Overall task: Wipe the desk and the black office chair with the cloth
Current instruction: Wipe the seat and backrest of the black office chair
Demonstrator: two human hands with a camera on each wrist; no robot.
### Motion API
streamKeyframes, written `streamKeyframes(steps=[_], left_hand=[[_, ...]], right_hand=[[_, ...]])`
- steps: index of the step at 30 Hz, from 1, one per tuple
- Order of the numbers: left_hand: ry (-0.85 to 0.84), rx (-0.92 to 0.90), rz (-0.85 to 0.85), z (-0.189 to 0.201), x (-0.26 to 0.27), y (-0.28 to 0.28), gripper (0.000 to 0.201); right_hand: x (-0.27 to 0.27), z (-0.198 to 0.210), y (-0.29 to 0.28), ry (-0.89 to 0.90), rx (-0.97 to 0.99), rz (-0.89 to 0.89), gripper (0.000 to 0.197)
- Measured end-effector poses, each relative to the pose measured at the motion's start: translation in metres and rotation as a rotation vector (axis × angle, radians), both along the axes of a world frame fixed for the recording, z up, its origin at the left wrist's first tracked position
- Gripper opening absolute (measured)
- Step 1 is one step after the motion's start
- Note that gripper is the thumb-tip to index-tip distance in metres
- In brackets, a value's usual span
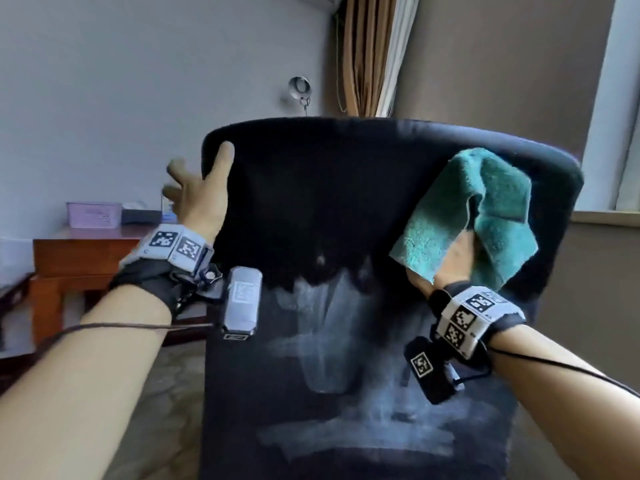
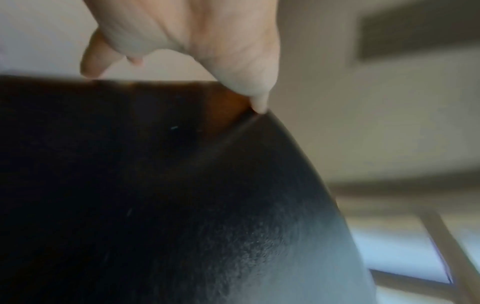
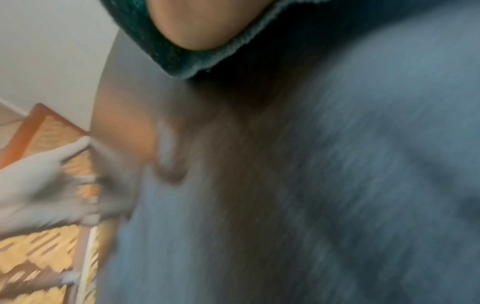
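Note:
The black office chair (image 1: pixel 329 188) stands right in front of me, its mesh backrest filling the middle of the head view. My left hand (image 1: pixel 197 199) is at the backrest's upper left corner with the fingers spread past the edge. Its thumb (image 2: pixel 259 102) touches the rim of the chair (image 2: pixel 155 185). My right hand (image 1: pixel 453 261) holds the teal cloth (image 1: pixel 491 202) against the backrest's upper right part. The cloth drapes over that hand and hides its fingers. In the blurred right wrist view the cloth (image 3: pixel 166 51) wraps the palm (image 3: pixel 197 24) close to the chair (image 3: pixel 311 164).
Brown wooden furniture (image 1: pixel 86 251) stands at the left by the wall, bearing a purple box (image 1: pixel 93 214) and a dark tissue box (image 1: pixel 140 214). A curtain (image 1: pixel 370 53) hangs behind the chair, and a window sill (image 1: pixel 606 216) is at the right. Patterned carpet (image 1: pixel 173 393) lies below.

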State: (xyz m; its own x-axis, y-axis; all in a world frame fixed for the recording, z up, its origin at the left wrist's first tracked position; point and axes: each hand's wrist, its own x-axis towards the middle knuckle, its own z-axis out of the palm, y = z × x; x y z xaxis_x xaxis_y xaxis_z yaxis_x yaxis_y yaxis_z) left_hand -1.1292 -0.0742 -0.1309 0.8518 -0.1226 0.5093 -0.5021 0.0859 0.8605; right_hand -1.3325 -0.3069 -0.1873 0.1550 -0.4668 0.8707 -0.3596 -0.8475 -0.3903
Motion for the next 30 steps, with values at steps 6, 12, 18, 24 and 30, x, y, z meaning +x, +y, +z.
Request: streamKeyframes(steps=[6,12,18,24,30], left_hand=[[0.173,-0.162,-0.357,-0.036,0.030,-0.012,0.107],[0.272,-0.140,-0.450,-0.058,0.024,0.011,0.064],[0.339,-0.081,-0.579,-0.096,0.039,0.004,0.090],[0.333,-0.081,-0.599,-0.094,0.027,0.020,0.062],[0.369,-0.164,-0.573,-0.094,0.045,0.015,0.076]], right_hand=[[0.077,-0.035,0.098,0.400,-0.433,0.345,0.021],[0.060,-0.022,0.075,0.687,-0.612,0.339,0.041],[0.077,-0.036,0.071,0.526,-0.675,0.311,0.039],[0.136,-0.037,0.116,0.550,-0.896,0.430,0.048],[0.088,0.028,0.086,0.368,-1.112,0.192,0.025]])
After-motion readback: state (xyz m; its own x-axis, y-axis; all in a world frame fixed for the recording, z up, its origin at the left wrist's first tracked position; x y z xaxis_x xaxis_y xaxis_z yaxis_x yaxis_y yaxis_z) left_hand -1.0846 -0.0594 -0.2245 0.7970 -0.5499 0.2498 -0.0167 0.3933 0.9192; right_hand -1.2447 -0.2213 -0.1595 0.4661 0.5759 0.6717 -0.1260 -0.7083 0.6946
